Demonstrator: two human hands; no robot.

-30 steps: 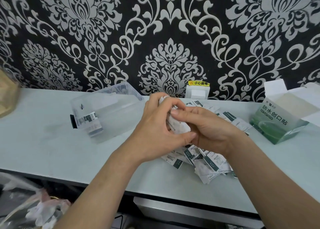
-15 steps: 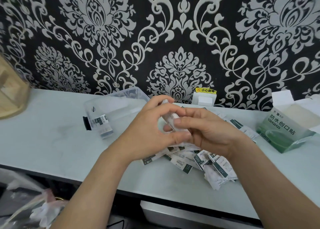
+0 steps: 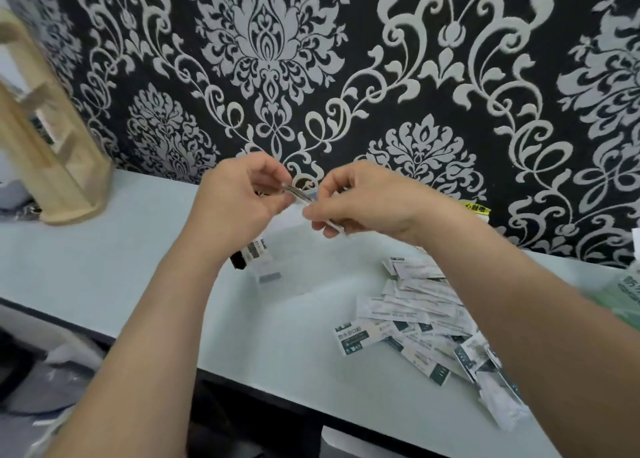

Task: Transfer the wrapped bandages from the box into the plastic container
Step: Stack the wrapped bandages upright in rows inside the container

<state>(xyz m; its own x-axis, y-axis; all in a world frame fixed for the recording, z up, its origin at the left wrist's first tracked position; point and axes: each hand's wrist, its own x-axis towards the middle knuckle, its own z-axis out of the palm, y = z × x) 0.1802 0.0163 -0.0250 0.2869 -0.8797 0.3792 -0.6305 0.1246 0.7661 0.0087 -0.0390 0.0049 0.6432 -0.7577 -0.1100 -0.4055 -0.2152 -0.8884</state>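
Even, soft light; slight motion blur, edges bowed wide-angle.

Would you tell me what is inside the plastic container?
A few wrapped bandages lie at the container's left end. The left hand and right hand, pinching a stack above it, cover its far part.

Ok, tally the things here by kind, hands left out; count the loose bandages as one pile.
1 clear plastic container
1 green bandage box
1 wooden rack
1 pile of wrapped bandages
1 bandage stack pinched between left hand and right hand
Total: 5
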